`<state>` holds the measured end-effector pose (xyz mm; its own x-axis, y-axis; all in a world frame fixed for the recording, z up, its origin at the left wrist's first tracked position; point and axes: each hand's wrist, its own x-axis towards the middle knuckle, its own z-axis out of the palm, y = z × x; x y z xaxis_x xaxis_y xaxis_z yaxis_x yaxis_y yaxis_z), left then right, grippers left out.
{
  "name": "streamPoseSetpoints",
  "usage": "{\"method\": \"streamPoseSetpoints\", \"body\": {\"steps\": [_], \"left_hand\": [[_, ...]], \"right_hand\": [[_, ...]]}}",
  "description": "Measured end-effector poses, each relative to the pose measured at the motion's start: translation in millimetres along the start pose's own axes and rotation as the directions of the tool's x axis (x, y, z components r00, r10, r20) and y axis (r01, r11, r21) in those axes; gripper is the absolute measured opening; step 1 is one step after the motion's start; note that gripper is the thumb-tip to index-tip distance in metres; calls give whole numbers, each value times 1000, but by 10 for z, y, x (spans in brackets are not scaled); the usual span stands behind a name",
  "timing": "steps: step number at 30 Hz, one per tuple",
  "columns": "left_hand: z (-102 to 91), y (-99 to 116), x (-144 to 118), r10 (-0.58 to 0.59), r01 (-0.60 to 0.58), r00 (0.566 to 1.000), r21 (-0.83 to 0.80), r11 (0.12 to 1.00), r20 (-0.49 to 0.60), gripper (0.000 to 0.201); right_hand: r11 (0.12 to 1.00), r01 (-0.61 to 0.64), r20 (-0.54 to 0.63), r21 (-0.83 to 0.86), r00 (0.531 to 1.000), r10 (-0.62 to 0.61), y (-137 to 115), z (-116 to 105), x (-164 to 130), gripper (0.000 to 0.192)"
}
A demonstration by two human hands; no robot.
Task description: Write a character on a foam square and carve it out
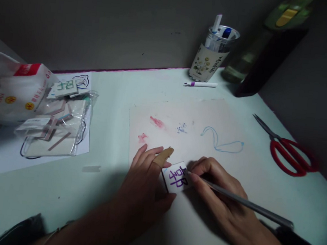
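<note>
A small white square tile (180, 183) bearing a purple handwritten character lies near the middle of the large paper sheet (161, 138). My left hand (148, 176) grips its left side between thumb and fingers; a tan bandage (163, 156) wraps one finger. In my right hand (223, 192) is a slim grey pen-like tool (251, 204), closed between the fingers and slanting down to the tile. Its tip is at the upper right part of the character; whether it is a pen or a blade I cannot tell. Red smudges and a blue outline mark the sheet.
Red-handled scissors (291, 156) lie at the right. A clear cup of markers (209, 55), a purple-tipped marker (201, 84), a green bottle (243, 60) and a dark upright object (264, 67) stand or lie at the back. Plastic packets (59, 126) and a white bag (22, 90) are left.
</note>
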<state>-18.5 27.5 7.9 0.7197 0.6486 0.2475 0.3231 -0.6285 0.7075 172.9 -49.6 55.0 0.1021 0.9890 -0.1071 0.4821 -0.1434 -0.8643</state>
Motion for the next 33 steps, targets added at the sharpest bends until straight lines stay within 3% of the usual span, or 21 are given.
{"method": "streamPoseSetpoints", "body": {"steps": [33], "left_hand": [[28,-4,12,8,-7,999,14,1000,-39,79]], "right_hand": [[999,39,68,-29,997,-37,-6,-60,-3,16]]}}
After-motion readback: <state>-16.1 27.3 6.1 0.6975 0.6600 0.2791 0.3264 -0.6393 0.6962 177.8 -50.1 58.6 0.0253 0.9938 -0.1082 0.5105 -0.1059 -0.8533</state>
